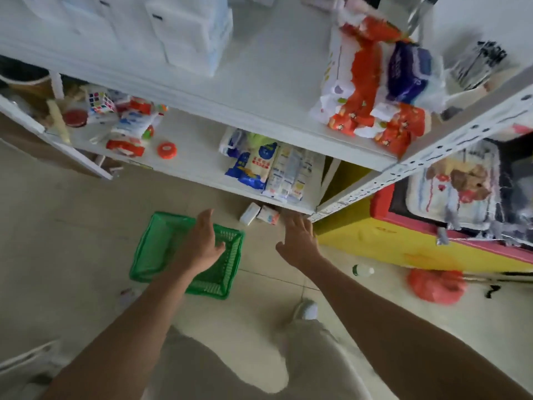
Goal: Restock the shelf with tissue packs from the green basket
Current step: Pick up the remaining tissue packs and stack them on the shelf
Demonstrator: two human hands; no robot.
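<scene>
The green basket [161,249] sits on the floor below the white shelf [259,90]; no pack shows inside it. My left hand [202,243] hovers above its right half, fingers straight, holding nothing. Right of the basket, my right hand [298,241] reaches toward the shelf's lower edge, also open. Two small tissue packs [259,215] lie on the floor under the lower shelf board, just beyond my right fingertips. On that lower board lie blue and white tissue packs [268,168]. Red, white and purple packs [372,82] are piled on the upper board.
White boxes [178,30] stand at the upper board's left. Toys and an orange tape roll [166,150] crowd the lower board's left. A yellow and red chest [403,243] stands right of the shelf. A bottle [362,270] and a red bag [435,287] lie on the floor.
</scene>
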